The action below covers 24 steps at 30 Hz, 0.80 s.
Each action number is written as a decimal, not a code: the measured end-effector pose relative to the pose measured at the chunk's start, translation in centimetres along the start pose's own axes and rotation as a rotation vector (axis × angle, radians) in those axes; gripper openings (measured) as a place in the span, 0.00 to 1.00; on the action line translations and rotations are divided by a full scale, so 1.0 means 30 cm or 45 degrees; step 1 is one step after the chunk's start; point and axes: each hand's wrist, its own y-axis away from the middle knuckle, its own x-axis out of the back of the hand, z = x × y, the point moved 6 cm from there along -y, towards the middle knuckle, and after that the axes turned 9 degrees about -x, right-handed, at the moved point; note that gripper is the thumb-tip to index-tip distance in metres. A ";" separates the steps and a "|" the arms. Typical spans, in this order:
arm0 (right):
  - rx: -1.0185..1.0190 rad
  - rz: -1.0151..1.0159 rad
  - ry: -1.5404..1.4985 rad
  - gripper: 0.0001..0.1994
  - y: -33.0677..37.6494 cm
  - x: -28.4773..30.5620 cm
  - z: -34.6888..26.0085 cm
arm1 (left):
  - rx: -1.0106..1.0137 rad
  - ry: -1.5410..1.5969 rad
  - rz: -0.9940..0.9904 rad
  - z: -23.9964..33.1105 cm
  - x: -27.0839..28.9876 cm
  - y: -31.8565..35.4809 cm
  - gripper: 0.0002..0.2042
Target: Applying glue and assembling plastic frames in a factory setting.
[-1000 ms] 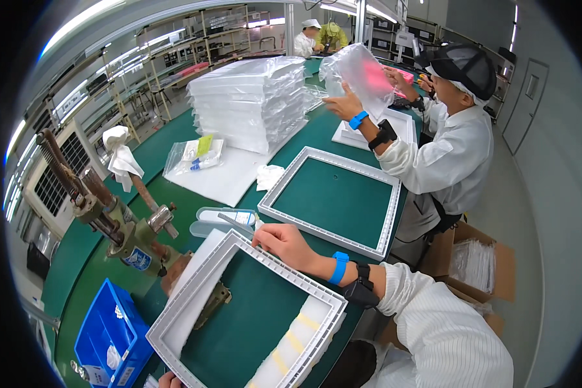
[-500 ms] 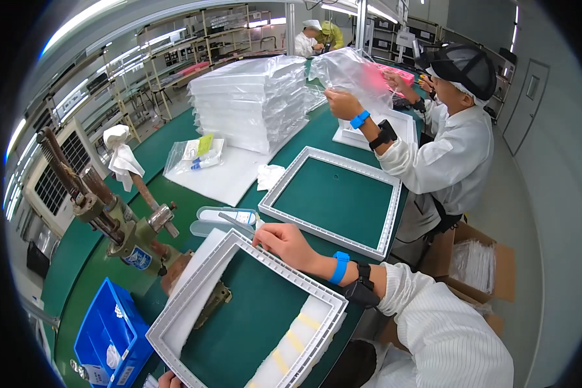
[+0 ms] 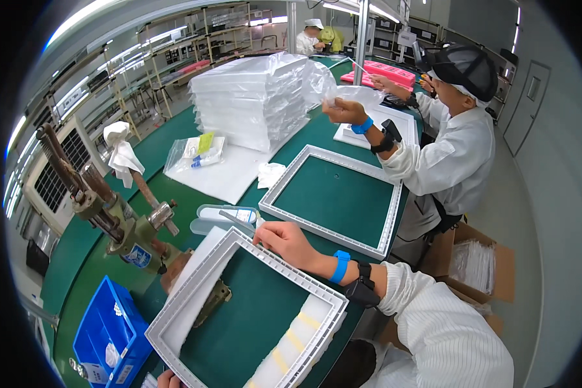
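My right hand (image 3: 290, 240) rests on the far corner of the white frame (image 3: 194, 304) at frame centre, fingers curled against its rim, frame's long axis running toward lower right on the green bench (image 3: 97, 258); left hand (image 3: 168, 380) barely visible at bottom edge, grip unclear.

Single view only: fisheye camera on my head, left of pair. Looks steeply down and forward over long green counter (image 3: 317, 136), close above my right hand (image 3: 290, 240) on white rectangular plastic frame (image 3: 194, 304). Straight edges bend toward rim; far workshop small.
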 end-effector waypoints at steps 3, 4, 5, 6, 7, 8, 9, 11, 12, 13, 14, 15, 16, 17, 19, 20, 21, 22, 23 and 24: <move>-0.003 0.005 -0.008 0.16 0.002 0.000 -0.004 | -0.007 -0.030 -0.008 -0.004 -0.001 0.002 0.10; -0.006 0.002 -0.016 0.16 0.002 -0.001 -0.004 | -0.013 -0.040 -0.011 -0.002 0.000 -0.001 0.10; -0.010 -0.002 -0.023 0.16 0.002 -0.001 -0.004 | -0.019 -0.051 -0.015 -0.001 0.000 -0.002 0.10; -0.011 -0.003 -0.022 0.16 0.003 -0.001 -0.006 | -0.017 -0.050 -0.015 -0.003 -0.001 -0.001 0.10; -0.022 -0.009 -0.014 0.16 0.003 -0.001 -0.006 | -0.013 -0.048 -0.015 -0.006 -0.001 0.000 0.10; -0.033 -0.015 -0.005 0.16 0.003 -0.002 -0.007 | -0.008 -0.047 -0.015 -0.009 -0.001 0.001 0.10; -0.035 -0.015 -0.006 0.16 0.003 -0.002 -0.008 | -0.007 -0.047 -0.016 -0.011 -0.002 0.002 0.10; -0.035 -0.011 -0.002 0.15 0.006 -0.001 -0.010 | -0.021 -0.069 -0.019 -0.011 -0.003 0.003 0.10; -0.038 -0.011 -0.003 0.15 0.007 0.000 -0.009 | -0.020 -0.069 -0.022 -0.008 -0.003 0.002 0.10; -0.025 -0.011 0.000 0.15 0.006 -0.001 -0.011 | -0.027 -0.063 -0.009 -0.002 0.001 -0.002 0.10; -0.012 -0.012 0.002 0.15 0.005 -0.002 -0.013 | -0.034 -0.057 0.003 0.003 0.004 -0.002 0.10; -0.015 -0.013 0.000 0.15 0.006 -0.003 -0.012 | -0.032 -0.057 0.001 -0.002 0.002 0.003 0.10; -0.003 -0.006 0.011 0.15 0.006 -0.001 -0.015 | -0.042 -0.063 0.008 -0.009 -0.001 0.006 0.10; 0.008 0.000 0.023 0.14 0.006 0.002 -0.018 | -0.053 -0.068 0.014 -0.011 -0.002 0.007 0.10; -0.012 0.019 -0.056 0.13 -0.001 0.019 -0.018 | -0.050 -0.066 0.011 -0.008 -0.006 0.005 0.10; -0.030 0.037 -0.136 0.13 -0.006 0.033 -0.022 | -0.046 -0.065 0.008 -0.009 -0.010 0.002 0.10; -0.090 0.139 -0.186 0.11 -0.003 0.069 -0.021 | -0.043 -0.059 0.005 -0.015 -0.015 0.000 0.10; -0.099 0.133 -0.184 0.11 -0.001 0.096 -0.053 | -0.035 -0.064 -0.001 -0.023 -0.020 0.001 0.10; -0.069 0.185 0.065 0.10 0.005 0.133 -0.096 | -0.023 -0.070 -0.013 -0.029 -0.021 0.008 0.11; -0.040 0.232 0.313 0.10 0.009 0.175 -0.120 | -0.007 -0.067 -0.027 -0.028 -0.013 0.014 0.11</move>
